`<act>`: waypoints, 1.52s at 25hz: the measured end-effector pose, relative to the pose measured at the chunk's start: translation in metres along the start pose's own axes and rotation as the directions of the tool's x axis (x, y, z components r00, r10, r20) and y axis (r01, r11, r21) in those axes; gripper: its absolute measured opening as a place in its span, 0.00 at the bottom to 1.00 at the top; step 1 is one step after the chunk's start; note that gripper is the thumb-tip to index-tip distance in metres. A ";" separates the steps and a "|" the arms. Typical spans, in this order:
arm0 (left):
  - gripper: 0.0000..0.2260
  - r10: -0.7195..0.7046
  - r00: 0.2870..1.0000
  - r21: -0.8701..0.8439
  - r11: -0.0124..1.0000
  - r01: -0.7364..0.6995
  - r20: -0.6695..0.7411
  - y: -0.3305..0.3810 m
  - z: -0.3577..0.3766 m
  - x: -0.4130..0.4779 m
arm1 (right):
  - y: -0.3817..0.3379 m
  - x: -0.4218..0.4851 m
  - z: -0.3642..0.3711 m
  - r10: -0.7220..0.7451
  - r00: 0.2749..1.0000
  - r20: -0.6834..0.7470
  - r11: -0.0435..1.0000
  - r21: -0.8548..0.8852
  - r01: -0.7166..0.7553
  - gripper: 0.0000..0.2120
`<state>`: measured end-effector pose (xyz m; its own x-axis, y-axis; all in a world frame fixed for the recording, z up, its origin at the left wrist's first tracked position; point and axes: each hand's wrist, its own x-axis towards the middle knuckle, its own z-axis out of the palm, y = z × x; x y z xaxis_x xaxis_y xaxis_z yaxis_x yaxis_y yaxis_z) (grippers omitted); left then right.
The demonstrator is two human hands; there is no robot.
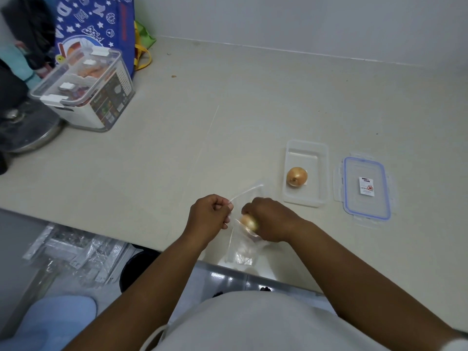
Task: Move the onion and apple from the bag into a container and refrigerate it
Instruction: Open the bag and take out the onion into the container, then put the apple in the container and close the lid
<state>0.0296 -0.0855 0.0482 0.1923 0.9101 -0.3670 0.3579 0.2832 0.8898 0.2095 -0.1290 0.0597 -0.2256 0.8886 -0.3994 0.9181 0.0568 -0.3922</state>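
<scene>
**Risks while emptying the bag**

One onion (296,176) already lies in the open container (322,158), at its near end. A second round, yellowish item (248,222) sits in the mouth of the clear bag (241,252), near the counter's front edge. Whether it is the apple or another onion cannot be told through the film and blur.

The right hand (269,220) is curled over this item, fingers clenched around it from above. The left hand (210,215) is closed in a pinch on the bag's rim, holding the mouth open.

Likely faults:

- Bag drag. If the left-hand pinch slackens as the item is drawn out, the film may cling and travel with it, spilling the bag over the nearby edge.
- Slip. A smooth, round item gripped partly through plastic could escape and roll off the counter (228,97).
- Crowding. The onion fills the container's near end; placing the second item there could leave it riding high and keep the lid (366,188), lying just beside the container, from seating.
- Lid left loose. Unlatched clips could open during carrying.
</scene>
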 end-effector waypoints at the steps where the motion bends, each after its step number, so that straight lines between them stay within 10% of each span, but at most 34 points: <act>1: 0.03 -0.001 1.000 -0.004 1.000 0.001 -0.004 -0.001 -0.001 0.001 | 0.002 -0.008 -0.006 -0.003 0.994 -0.110 0.998 0.068 0.011 0.25; 6: 0.04 -0.013 1.000 -0.015 1.000 0.013 -0.018 -0.003 -0.001 0.003 | 0.037 -0.040 -0.039 0.285 0.712 -0.642 0.845 0.519 0.130 0.26; 10: 0.03 -0.026 1.000 -0.019 0.999 0.025 -0.009 -0.005 0.001 0.001 | 0.096 -0.009 -0.060 0.645 0.538 -0.543 0.728 0.651 -0.216 0.24; 16: 0.03 -0.036 0.999 0.008 0.999 0.036 -0.035 -0.007 -0.002 0.001 | 0.138 0.052 -0.068 0.703 0.614 -0.359 0.700 0.501 -0.508 0.21; 25: 0.03 -0.051 0.997 -0.011 0.999 0.051 -0.053 -0.005 -0.002 0.001 | 0.141 0.063 -0.053 0.697 0.642 -0.319 0.712 0.408 -0.571 0.27; 31: 0.04 -0.057 0.997 -0.034 0.998 0.055 -0.052 -0.005 -0.006 0.003 | 0.061 0.002 -0.001 0.254 0.514 -0.819 0.957 0.291 -0.009 0.05; 38: 0.18 -0.066 0.996 0.026 0.998 0.064 0.056 -0.010 -0.014 0.000 | -0.009 -0.012 0.062 -0.045 0.912 -0.409 0.945 0.279 0.172 0.26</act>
<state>0.0134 -0.0844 0.0433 0.2192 0.8712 -0.4392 0.3932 0.3331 0.8570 0.1838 -0.1682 0.0164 -0.1142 0.9934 -0.0075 0.7374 0.0797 -0.6707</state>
